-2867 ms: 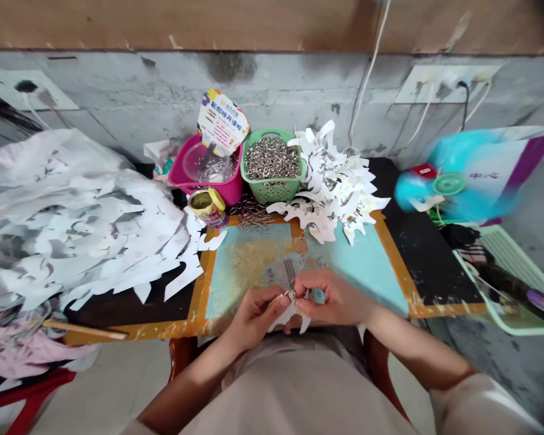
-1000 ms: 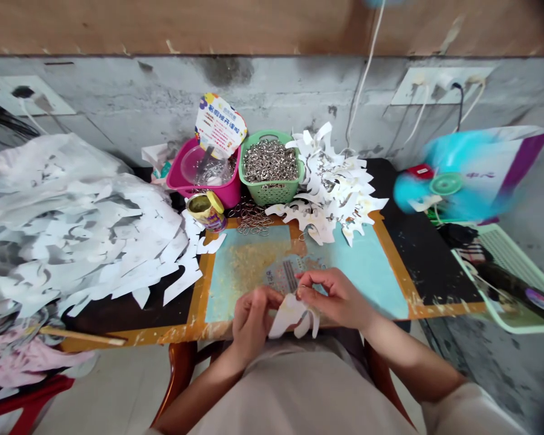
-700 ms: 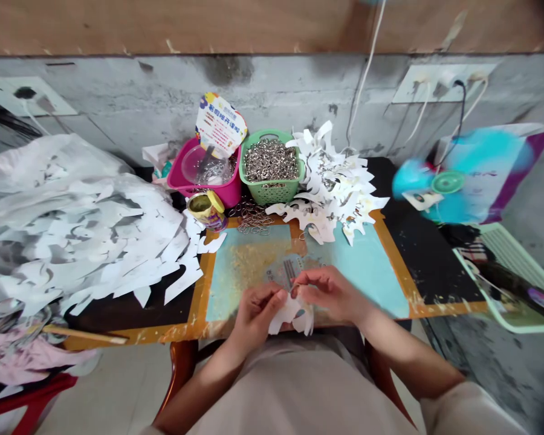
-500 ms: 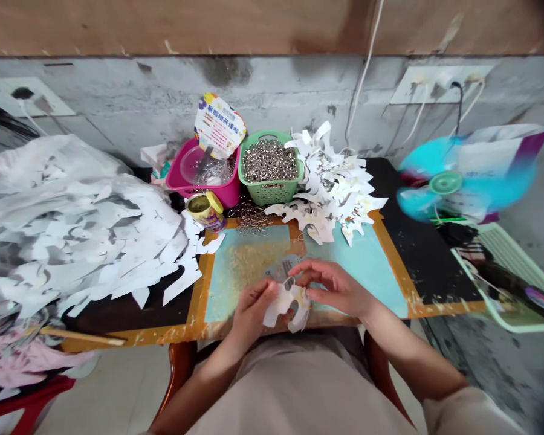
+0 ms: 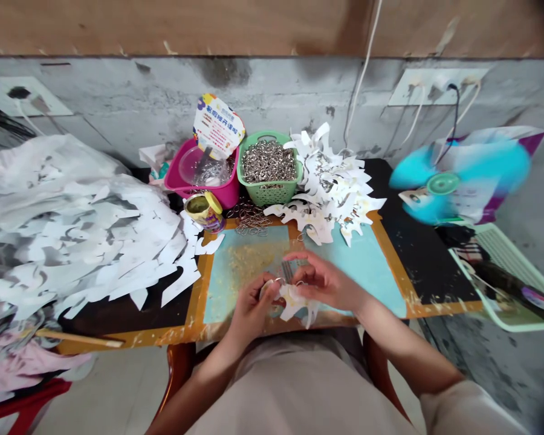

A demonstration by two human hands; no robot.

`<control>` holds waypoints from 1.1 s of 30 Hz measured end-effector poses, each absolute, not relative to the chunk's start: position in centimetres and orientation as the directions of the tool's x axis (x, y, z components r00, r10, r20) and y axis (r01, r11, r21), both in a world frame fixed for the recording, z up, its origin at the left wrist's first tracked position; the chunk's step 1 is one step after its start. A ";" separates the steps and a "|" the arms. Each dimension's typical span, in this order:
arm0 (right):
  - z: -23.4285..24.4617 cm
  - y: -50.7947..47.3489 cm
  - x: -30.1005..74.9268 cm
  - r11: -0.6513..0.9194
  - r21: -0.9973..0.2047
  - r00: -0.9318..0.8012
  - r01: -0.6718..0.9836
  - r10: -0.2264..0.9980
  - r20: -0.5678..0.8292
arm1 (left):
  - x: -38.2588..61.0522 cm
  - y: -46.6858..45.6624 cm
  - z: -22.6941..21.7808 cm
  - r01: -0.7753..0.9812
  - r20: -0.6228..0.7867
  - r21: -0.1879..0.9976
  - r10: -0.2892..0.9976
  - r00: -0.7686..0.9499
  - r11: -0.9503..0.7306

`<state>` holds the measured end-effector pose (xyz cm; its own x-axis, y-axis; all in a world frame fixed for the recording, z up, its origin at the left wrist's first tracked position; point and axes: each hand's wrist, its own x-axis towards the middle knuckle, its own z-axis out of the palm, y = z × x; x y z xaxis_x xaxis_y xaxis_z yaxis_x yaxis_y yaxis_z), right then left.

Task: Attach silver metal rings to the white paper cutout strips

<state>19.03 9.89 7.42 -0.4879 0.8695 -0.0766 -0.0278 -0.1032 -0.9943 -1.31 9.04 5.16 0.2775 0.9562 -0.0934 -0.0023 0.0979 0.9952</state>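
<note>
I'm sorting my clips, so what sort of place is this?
Probably a small workshop or home craft bench: there's a green basket full of metal pieces, a big heap of white cutouts on the left, and a stained, taped-down blue mat.

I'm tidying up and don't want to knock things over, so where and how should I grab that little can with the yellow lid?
I'd take the can around its printed body, below the open mouth, coming from the front: the pink basket crowds its back, and the yellow lid sits at the mouth's right side.
</note>
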 end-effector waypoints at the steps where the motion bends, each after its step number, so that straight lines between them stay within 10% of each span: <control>1: 7.2 10.1 19.3 -0.155 -0.986 -0.515 -0.059 0.851 -0.103 | -1.2 8.9 5.0 -0.020 -0.107 0.993 0.961 0.257 0.116; 9: 8.7 10.2 20.2 0.131 -0.934 -0.490 0.332 0.870 -0.052 | -2.5 9.8 5.2 -0.175 -0.051 0.976 0.916 0.398 0.130; 12: 10.1 9.9 19.9 0.246 -0.886 -0.553 0.393 0.833 -0.014 | -3.0 11.1 6.6 0.051 -0.010 0.999 0.849 0.528 -0.020; 16: 11.3 10.0 19.6 0.257 -0.882 -0.584 0.395 0.811 -0.026 | -2.5 12.0 8.3 0.252 -0.049 0.953 0.736 0.675 -0.168; 33: 12.5 11.1 20.3 0.232 -0.941 -0.722 0.246 0.692 -0.018 | -2.1 9.1 8.5 -0.047 -0.027 0.997 0.835 0.549 0.063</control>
